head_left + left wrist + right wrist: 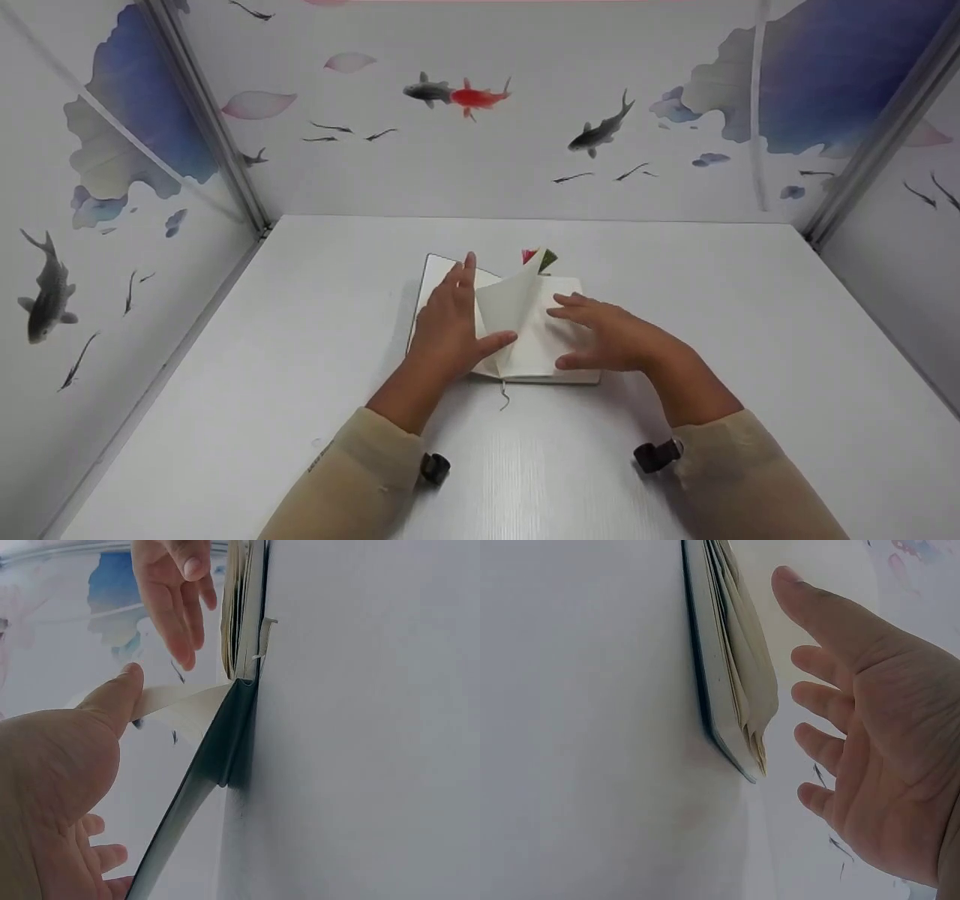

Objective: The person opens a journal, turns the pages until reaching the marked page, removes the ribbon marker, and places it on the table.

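An open notebook (547,356) with cream pages and a dark cover (232,727) lies on the table. One loose page (506,304) stands partly raised near the middle. My left hand (450,322) is over the left side, fingers extended and thumb beside the raised page; whether the thumb touches it is hard to tell. Above the right-hand pages is my right hand (619,337), fingers spread and holding nothing. In the right wrist view, that hand (889,727) stays apart from the page block (739,667). Red and green tips (549,260) show behind the page's top.
A thin ribbon (504,397) trails from the notebook's lower edge onto the white table (300,337). White panels with painted fish (480,97) enclose the back and sides, joined by metal posts (210,120). Black devices (658,455) sit at both sleeve cuffs.
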A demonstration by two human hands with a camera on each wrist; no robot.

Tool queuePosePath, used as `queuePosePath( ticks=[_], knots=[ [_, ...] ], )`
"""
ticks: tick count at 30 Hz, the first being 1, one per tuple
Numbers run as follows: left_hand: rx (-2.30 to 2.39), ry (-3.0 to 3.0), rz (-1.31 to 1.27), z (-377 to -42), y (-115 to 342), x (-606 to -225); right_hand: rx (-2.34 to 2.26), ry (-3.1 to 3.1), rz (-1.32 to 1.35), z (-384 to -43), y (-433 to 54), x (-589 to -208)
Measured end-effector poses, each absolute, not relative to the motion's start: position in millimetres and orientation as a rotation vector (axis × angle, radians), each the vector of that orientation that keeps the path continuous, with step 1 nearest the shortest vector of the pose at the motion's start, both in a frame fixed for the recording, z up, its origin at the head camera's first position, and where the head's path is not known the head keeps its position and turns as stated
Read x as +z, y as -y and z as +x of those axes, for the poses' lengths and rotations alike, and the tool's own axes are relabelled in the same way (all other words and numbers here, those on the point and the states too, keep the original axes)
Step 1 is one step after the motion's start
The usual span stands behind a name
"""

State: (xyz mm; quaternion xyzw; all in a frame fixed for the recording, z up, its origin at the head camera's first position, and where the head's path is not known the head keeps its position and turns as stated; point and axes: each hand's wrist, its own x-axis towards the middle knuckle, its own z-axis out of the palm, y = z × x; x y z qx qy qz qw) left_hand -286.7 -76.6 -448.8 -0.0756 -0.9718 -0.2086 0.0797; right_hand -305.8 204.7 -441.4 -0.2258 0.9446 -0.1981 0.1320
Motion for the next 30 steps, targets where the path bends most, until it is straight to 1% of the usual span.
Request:
queuePosePath(
  ticks=[8,14,24,30],
  knots=[
    [-0.566,2.807,-0.201,-286,77,-444,-0.368,-2.733,-0.638,-309,-201,-448],
    [-0.414,2.758,-0.204,-284,79,-444,-0.283,-2.701,-0.634,-311,-199,-453],
    [-0.250,2.875,-0.177,-284,83,-445,-0.297,-2.658,-0.621,-309,-197,-453],
    [-0.235,2.952,-0.157,-286,83,-446,-0.298,-2.648,-0.612,-309,-197,-451]
  ],
)
